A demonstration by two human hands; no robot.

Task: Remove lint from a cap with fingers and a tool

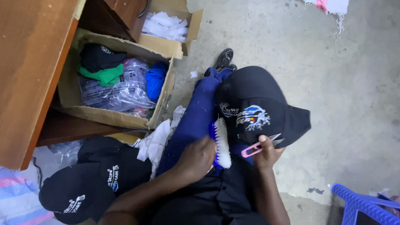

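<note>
My left hand (196, 159) grips a blue brush with white bristles (221, 142), held against my blue trouser leg (193, 116). A black cap with a colourful embroidered emblem (256, 106) rests on my knee. My right hand (267, 153) holds the cap's brim edge together with small pink thread snips (256, 146).
An open cardboard box (118, 118) with bagged blue, green and black fabric sits at left under a wooden desk (29, 71). Several black caps (89, 183) lie at lower left beside white scraps (154, 141). A blue plastic chair (366, 204) stands at lower right on the concrete floor.
</note>
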